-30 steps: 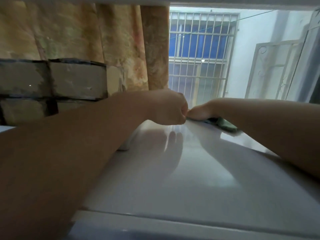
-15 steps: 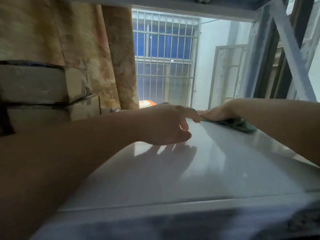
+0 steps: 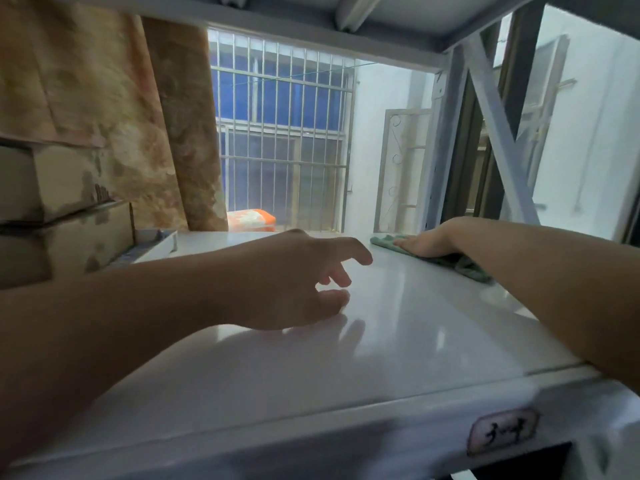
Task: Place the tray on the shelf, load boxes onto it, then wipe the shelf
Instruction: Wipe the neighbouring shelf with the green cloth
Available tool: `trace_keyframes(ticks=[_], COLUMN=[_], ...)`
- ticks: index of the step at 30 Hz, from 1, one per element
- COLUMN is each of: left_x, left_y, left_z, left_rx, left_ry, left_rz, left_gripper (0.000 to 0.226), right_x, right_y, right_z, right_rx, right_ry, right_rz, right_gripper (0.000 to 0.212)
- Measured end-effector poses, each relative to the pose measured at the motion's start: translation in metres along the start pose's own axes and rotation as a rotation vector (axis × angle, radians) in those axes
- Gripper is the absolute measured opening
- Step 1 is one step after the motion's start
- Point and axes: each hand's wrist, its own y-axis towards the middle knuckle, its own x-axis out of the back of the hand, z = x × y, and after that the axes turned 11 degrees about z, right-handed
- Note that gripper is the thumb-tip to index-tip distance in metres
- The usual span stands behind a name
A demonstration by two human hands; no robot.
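Up close, the glossy white shelf fills the lower view, with a small handwritten label on its front edge and another shelf board overhead. At the left edge the stacked cardboard boxes sit on the tray, while the left hand hovers over the middle with fingers loosely spread, holding nothing. Near the far right corner the right hand presses flat on a green cloth; beyond the far edge are a barred window and white walls.
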Motion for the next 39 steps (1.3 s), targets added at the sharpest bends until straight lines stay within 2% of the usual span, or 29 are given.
trace_keyframes(ticks=[3,8,11,22,27,32,39], left_x=[-0.001,-0.004,-0.006,-0.006,0.001,0.009,0.008], left_y=[0.000,0.003,0.003,0.003,-0.001,0.000,-0.001], left_z=[-0.002,-0.005,-0.006,-0.006,-0.009,-0.007,-0.012], left_rx=[-0.022,-0.059,-0.075,0.019,0.044,0.034,0.060], left_ry=[0.039,0.076,0.119,0.194,0.266,0.040,0.191], left_rz=[-0.013,-0.058,-0.098,-0.119,-0.125,-0.228,-0.268], left_gripper=[0.043,0.042,0.040,0.030,0.048,0.047,0.080], right_x=[-0.003,-0.012,-0.019,-0.047,-0.055,-0.062,-0.076], right_y=[-0.007,-0.032,-0.043,-0.083,-0.099,-0.113,-0.137], right_z=[-0.009,-0.028,-0.043,-0.055,-0.060,-0.057,-0.030], right_rx=[-0.019,0.081,0.095,0.240,0.266,0.303,0.461], right_ry=[-0.025,-0.023,-0.021,-0.030,0.003,0.039,-0.023], right_rz=[0.005,0.051,0.072,-0.053,-0.046,-0.022,-0.022], right_gripper=[0.074,0.059,0.062,0.054,0.057,0.061,0.063])
